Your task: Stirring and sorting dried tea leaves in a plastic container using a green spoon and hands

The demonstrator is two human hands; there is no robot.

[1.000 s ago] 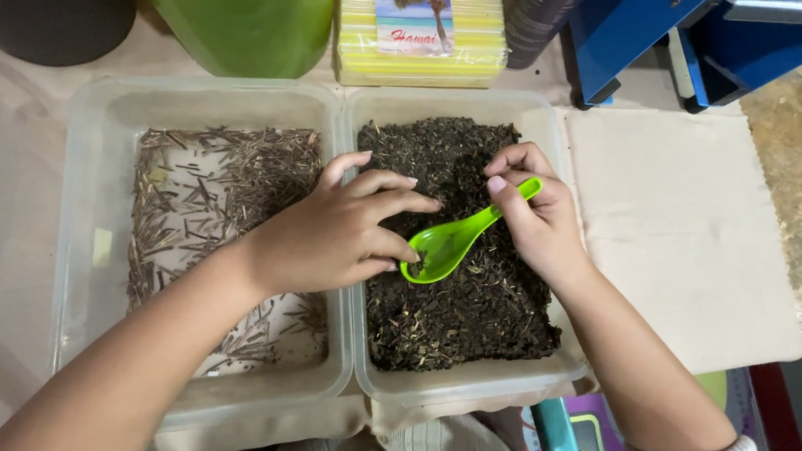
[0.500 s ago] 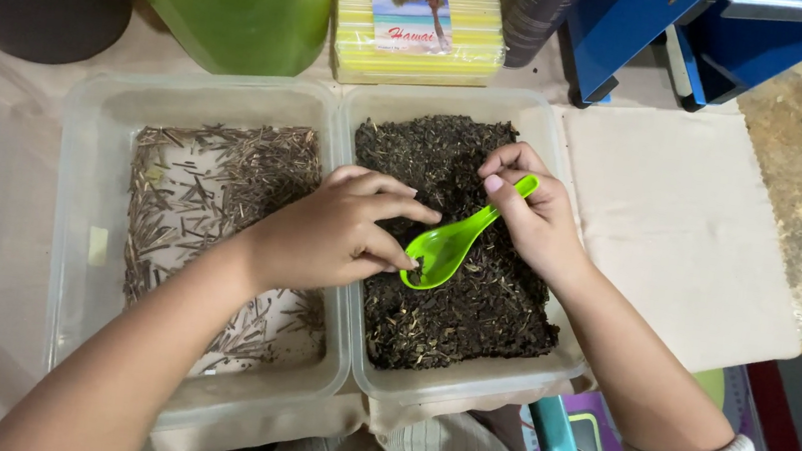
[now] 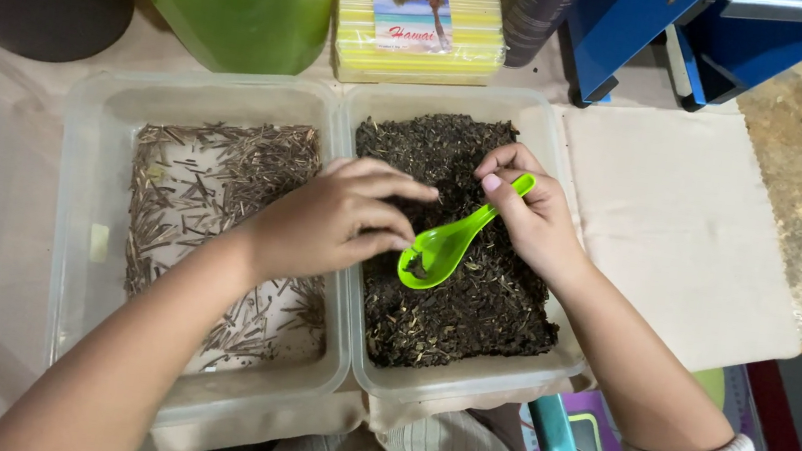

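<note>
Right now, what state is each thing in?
Green spoon: held by right hand, a few dark bits in bowl.
Left hand: fingertips at spoon bowl.
Right tub: open, dark crumbled leaves.
Left tub: open, dry stalks.
Green bucket: lidded.

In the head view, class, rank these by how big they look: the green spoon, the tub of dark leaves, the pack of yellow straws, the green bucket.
1. Tub of dark leaves.
2. Green bucket, though cut off by the frame, so unsure.
3. Pack of yellow straws, also cut off.
4. Green spoon, held in the right hand.
</note>
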